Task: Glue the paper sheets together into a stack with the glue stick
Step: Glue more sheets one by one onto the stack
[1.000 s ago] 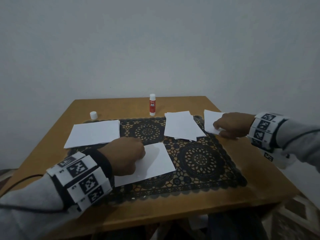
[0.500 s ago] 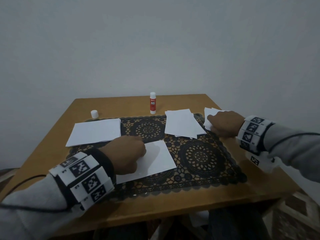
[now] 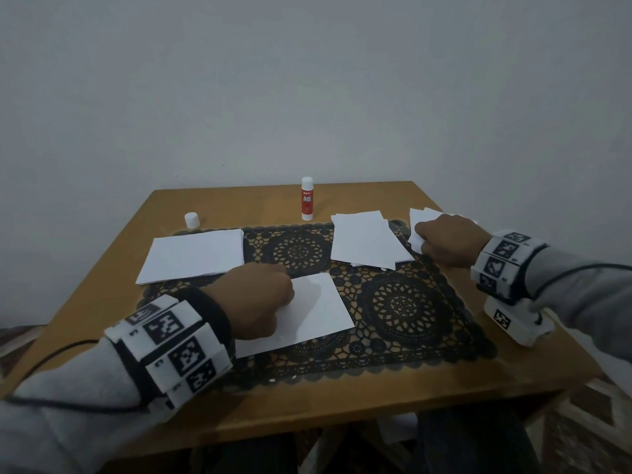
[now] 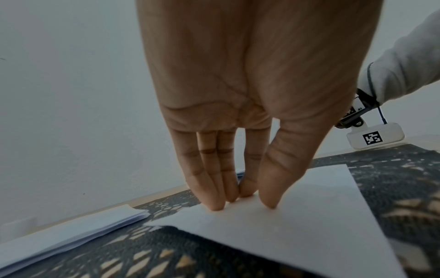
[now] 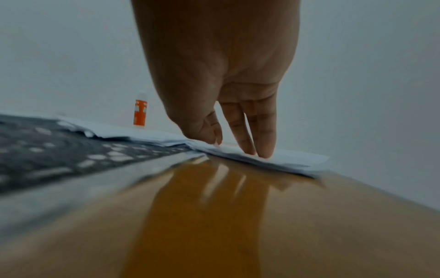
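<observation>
Left fingers (image 4: 215,190) are held straight and together, tips and thumb pressed down on a single sheet (image 3: 307,313) at the near middle of the lace mat (image 3: 407,309); nothing is curled round. Right fingers (image 5: 259,135) are extended, tips resting on the loose sheets (image 3: 419,218) off the mat's far right corner; the thumb and forefinger meet at the paper edge, and whether they pinch one sheet cannot be told.

A spread pile (image 3: 367,239) lies on the mat between those sheets and the glue stick (image 3: 307,198). A neater stack (image 3: 196,254) lies at the mat's far left.

The glue stick stands upright, uncapped, just beyond the mat's far edge, mid-width; its cap (image 3: 191,220) sits well to its left on the tabletop (image 3: 342,401).

Judgement: the next sheet lies directly under the right hand (image 3: 451,239), which is nearer; it is to be carried left and nearward onto the pressed sheet.
</observation>
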`<state>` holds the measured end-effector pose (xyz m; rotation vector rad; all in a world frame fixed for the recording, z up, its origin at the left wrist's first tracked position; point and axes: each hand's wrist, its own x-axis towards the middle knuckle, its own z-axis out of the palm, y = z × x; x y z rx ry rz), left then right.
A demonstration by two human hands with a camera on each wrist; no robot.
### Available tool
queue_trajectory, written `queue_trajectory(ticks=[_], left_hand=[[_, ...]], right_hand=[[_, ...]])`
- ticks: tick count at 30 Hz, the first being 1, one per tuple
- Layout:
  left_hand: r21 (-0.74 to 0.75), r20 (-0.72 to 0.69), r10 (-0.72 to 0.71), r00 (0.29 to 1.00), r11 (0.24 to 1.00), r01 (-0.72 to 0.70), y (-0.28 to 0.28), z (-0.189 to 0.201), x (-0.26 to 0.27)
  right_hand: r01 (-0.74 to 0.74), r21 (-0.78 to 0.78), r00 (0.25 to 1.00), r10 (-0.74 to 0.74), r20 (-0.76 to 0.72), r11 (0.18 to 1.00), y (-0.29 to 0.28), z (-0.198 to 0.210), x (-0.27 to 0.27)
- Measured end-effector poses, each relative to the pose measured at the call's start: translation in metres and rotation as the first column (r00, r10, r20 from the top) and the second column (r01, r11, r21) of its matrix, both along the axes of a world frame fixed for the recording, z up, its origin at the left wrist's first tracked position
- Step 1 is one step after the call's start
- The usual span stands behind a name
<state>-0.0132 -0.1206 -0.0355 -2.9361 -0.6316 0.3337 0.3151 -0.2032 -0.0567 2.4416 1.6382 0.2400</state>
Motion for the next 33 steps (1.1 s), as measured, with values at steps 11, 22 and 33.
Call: queue_trajectory(ticks=[11, 22, 33], left_hand=[[-0.007, 0.004, 0.003, 1.000, 1.000, -0.002, 0.001, -0.001, 0.000], [-0.046, 0.040, -0.001, 0.999, 0.999, 0.003, 0.006, -0.005, -0.001], [-0.590, 0.412, 0.366, 0.834, 0.805, -0.061, 0.013, 0.015, -0.013]], right_hand=[[-0.037, 0.295, 0.968, 0.108, -0.226, 0.955, -0.003, 0.020, -0.006], [-0.036, 0.656, 0.946, 0.238, -0.222, 0.754, -0.005, 0.047, -0.019], [0.177, 0.755, 0.304, 0.695, -0.652, 0.631, 0.003, 0.093, -0.129]])
